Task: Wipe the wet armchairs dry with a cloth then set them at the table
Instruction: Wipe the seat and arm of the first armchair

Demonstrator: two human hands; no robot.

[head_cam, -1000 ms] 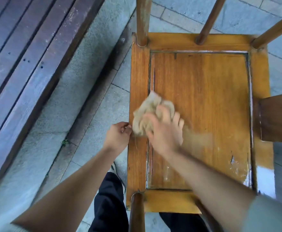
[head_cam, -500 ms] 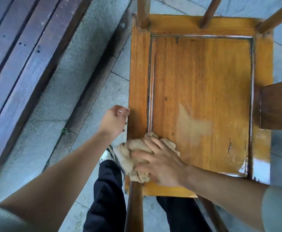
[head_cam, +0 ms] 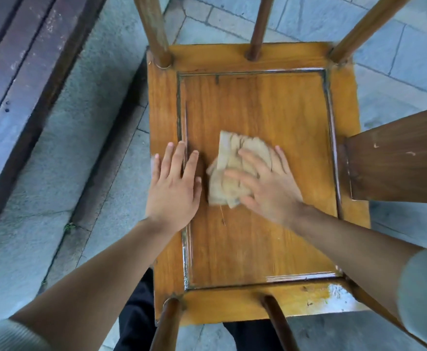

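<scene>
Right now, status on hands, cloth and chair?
Left hand flat on armchair seat. Right hand pressing cloth mid-seat. Near right corner wet. Nothing blocking.

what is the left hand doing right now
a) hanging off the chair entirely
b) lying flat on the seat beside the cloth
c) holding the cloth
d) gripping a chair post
b: the left hand lies with straight fingers on the left part of the armchair seat, apart from the cloth, which the right hand presses down.
</scene>
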